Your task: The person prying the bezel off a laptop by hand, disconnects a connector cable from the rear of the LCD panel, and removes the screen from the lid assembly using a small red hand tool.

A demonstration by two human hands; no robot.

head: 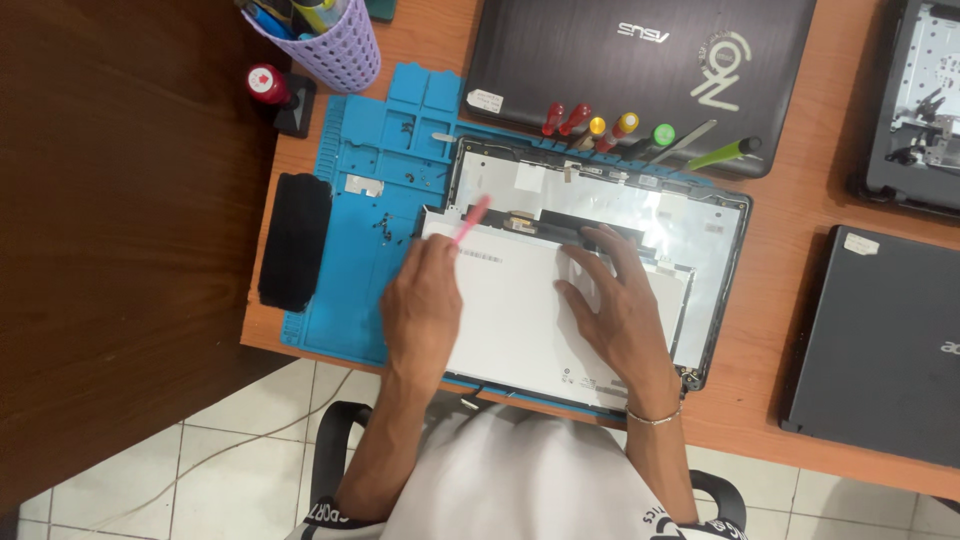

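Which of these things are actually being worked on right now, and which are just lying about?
In use:
left hand
pink tool
right hand
white display panel
open lid shell

Lying about:
closed black laptop
screwdrivers
lilac basket
grey laptop
blue mat

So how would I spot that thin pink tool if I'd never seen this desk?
Find the blue work mat with the opened laptop lid on it. At the white panel's upper left corner, the left hand holds a pink stick, the only pink thing there.
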